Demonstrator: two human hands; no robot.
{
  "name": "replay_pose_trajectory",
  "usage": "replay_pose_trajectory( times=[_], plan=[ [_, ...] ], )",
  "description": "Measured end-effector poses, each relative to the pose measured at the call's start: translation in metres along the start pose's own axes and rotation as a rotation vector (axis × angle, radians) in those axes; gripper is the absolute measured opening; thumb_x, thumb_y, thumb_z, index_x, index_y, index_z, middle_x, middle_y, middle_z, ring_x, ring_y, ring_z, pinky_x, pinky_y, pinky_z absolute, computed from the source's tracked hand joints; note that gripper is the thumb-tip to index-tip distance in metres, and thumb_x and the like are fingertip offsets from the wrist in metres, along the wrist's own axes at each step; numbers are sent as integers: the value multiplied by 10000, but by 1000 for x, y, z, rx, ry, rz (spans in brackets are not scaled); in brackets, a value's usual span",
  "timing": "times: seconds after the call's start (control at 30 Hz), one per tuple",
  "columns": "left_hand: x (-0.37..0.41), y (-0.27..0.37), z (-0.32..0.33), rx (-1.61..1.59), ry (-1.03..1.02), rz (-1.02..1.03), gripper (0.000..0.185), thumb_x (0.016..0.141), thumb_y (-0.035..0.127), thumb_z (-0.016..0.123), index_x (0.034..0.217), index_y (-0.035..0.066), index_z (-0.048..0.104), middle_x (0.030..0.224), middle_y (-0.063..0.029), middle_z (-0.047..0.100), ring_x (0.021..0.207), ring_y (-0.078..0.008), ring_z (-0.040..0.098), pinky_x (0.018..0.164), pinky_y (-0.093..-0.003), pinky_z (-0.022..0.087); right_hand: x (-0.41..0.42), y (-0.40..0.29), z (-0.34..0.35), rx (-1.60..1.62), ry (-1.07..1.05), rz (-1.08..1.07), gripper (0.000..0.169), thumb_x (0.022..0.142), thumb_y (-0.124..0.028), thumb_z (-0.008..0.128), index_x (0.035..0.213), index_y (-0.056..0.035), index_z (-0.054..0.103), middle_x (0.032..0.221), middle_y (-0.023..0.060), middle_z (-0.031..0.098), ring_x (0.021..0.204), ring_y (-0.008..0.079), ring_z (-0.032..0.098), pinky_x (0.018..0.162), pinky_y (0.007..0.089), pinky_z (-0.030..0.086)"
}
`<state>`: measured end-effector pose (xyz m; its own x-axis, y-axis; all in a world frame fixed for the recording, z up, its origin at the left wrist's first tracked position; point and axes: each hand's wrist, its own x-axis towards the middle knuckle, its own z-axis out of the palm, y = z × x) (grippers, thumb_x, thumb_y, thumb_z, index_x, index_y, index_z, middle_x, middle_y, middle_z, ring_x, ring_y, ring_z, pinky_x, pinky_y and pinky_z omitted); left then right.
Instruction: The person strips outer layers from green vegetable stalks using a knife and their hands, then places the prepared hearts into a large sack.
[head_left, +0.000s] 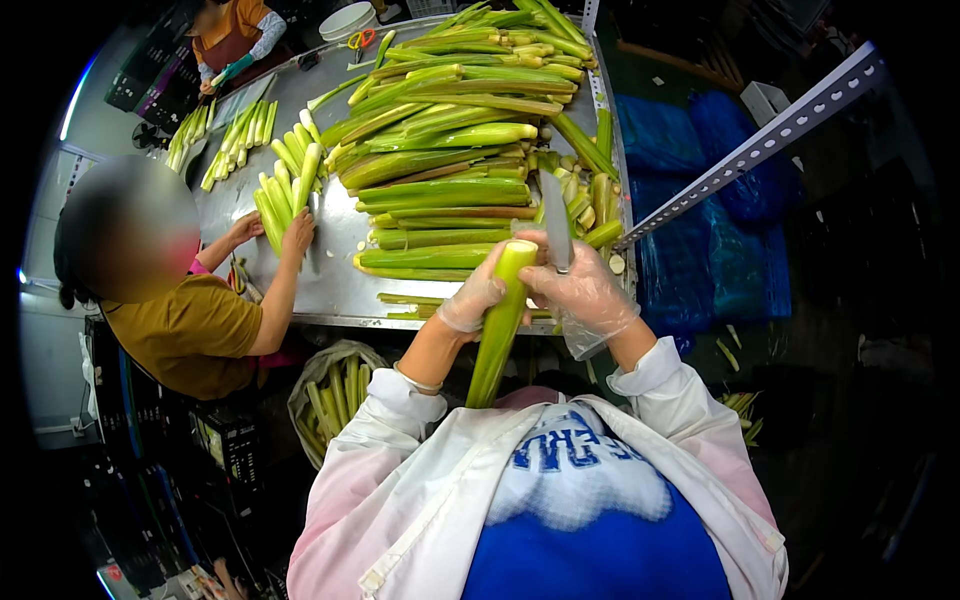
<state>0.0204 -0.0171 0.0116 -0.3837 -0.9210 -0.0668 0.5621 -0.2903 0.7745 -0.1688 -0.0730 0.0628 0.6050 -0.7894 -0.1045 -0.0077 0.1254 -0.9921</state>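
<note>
My left hand (478, 294), in a clear plastic glove, grips a thick green vegetable stalk (501, 330). The stalk slants upward from my chest, its pale cut end facing up. In my gloved right hand (589, 289) is a knife whose broad steel blade (555, 217) points away from me. Fingers of that hand also touch the stalk near its top. Just beyond my hands, a large pile of similar stalks (450, 191) lies across the metal table (330, 292). Cut pieces (577, 199) are heaped by the right rim, behind the blade.
At left, a co-worker's hands (298, 232) hold trimmed stalks (281, 195); another person (240, 37) works at the far corner. A perforated metal post (750, 146) rises at right near blue plastic bags (667, 225). A sack of stalks (334, 397) stands below the table. Orange-handled scissors (361, 39) lie far back.
</note>
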Motion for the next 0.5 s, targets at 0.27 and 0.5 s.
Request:
replay_pose_trajectory(
  times=[0.27,0.5],
  plan=[
    [-30,-20,-8,788,227,5,643,830,332,843,1298,-2,557,1146,-87,627,1063,-183,583,960,-321,468,1,15,-10,-115,89,-17,465,917,-201,710,1333,-30,590,914,25,647,631,72,547,574,243,465],
    [-40,-20,-7,862,214,115,529,820,296,835,1223,16,638,1130,-132,590,1090,-251,552,1017,-357,414,-5,7,-5,-77,-19,6,496,915,-177,670,1376,-27,562,921,18,640,635,68,536,586,245,465]
  ],
)
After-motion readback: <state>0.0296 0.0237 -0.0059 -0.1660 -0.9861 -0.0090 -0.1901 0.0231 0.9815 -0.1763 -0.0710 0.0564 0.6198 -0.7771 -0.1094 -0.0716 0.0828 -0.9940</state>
